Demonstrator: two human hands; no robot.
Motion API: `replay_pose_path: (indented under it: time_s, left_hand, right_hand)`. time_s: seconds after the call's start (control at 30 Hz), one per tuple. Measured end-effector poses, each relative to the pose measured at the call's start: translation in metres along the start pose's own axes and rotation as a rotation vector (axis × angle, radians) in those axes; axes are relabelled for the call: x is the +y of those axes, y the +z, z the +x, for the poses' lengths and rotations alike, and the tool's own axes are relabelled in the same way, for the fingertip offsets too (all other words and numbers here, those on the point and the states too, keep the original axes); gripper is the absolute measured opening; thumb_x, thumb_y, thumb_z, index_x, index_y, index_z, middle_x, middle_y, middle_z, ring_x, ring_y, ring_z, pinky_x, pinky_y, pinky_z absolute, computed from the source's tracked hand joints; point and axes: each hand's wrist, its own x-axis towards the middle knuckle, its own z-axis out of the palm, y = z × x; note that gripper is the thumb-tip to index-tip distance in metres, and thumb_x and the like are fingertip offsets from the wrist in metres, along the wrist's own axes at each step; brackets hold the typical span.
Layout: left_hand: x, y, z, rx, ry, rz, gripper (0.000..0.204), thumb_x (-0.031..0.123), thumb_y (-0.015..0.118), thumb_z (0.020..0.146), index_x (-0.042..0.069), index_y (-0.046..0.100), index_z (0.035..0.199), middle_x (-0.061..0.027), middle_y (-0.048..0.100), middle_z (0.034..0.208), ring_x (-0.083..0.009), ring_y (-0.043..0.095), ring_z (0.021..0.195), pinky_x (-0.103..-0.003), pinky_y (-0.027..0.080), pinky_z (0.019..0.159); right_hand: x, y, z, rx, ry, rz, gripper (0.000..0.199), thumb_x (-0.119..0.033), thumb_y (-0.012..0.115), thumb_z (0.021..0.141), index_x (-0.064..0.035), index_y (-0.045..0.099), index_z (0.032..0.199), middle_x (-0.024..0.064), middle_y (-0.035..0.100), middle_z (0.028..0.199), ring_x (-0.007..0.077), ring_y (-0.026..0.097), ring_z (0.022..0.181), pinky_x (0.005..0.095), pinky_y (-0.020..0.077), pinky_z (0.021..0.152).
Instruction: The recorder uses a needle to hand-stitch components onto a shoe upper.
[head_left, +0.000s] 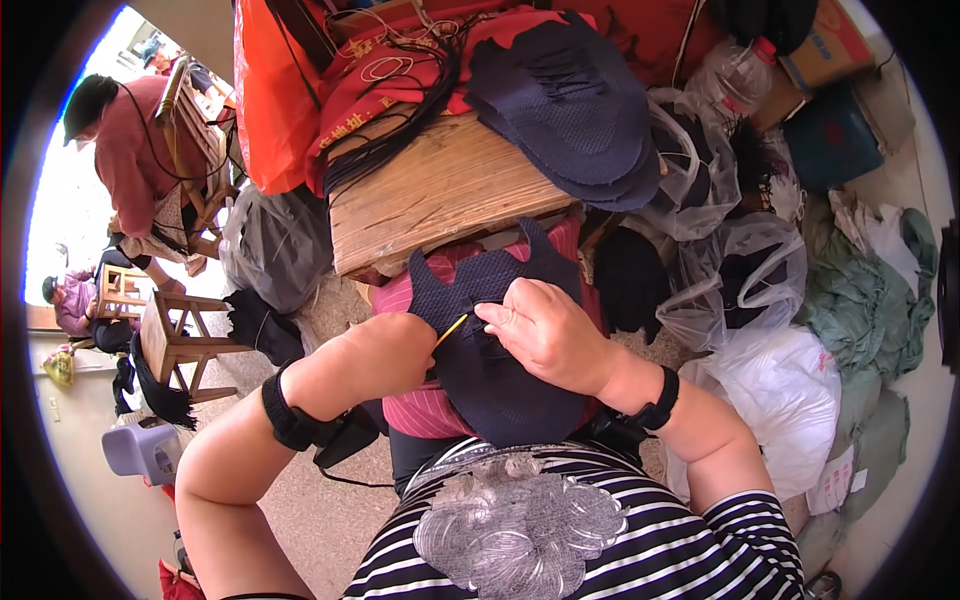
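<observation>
The person's left hand (392,352) is closed on one thin yellow stick (452,332); the right hand (548,332) has its fingertips together, on what cannot be told. Under them, one dark blue, bumpy knitted piece (505,395) with two straps (543,243) lies on one red striped cloth (420,412), near one brown wooden table (440,185).

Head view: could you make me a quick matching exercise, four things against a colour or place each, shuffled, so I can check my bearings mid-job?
Things
1. Thin stick
2. Stacked fabric pieces
3. Bottle cap
4. Plastic stool

Colours and places
A. Red, at the upper right
B. Lavender, at the far left
C. Yellow, between the left hand and the right hand
D. Dark navy, on the wooden table

Pairs: 1-C, 2-D, 3-A, 4-B
</observation>
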Motion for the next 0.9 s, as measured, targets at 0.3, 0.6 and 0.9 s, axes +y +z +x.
replay_pose_path:
  time_s: [0.3, 0.6, 0.9]
  left_hand:
    - [-0.006, -0.010, 0.004, -0.085, -0.043, -0.033, 0.027, 0.024, 0.064, 0.092, 0.000, 0.074, 0.095, -0.0232, 0.070, 0.090, -0.0402, 0.069, 0.092, -0.047, 0.054, 0.081]
    - [0.003, -0.004, -0.007, 0.150, 0.096, 0.149, 0.010, 0.011, 0.066, 0.086, 0.003, 0.071, 0.087, -0.0203, 0.071, 0.082, -0.0358, 0.072, 0.085, -0.043, 0.057, 0.074]
    - [-0.006, 0.003, -0.006, 0.250, 0.152, 0.252, 0.014, 0.002, 0.063, 0.082, 0.002, 0.066, 0.096, -0.0161, 0.067, 0.088, -0.0338, 0.071, 0.082, -0.041, 0.057, 0.072]
  right_hand:
    - [-0.002, 0.000, 0.000, -0.003, 0.011, 0.001, 0.034, 0.004, 0.075, 0.079, 0.0029, 0.069, 0.112, 0.0063, 0.051, 0.082, 0.0225, 0.059, 0.074, 0.0369, 0.0481, 0.064]
    - [-0.003, 0.000, 0.001, -0.030, 0.047, -0.012, 0.024, -0.004, 0.072, 0.085, 0.0004, 0.067, 0.108, 0.0084, 0.048, 0.085, 0.0261, 0.056, 0.078, 0.0399, 0.0476, 0.067]
    - [-0.003, -0.004, 0.001, -0.019, 0.069, 0.005, 0.028, -0.002, 0.075, 0.081, -0.0001, 0.067, 0.108, 0.0083, 0.050, 0.085, 0.0258, 0.056, 0.076, 0.0400, 0.0482, 0.068]
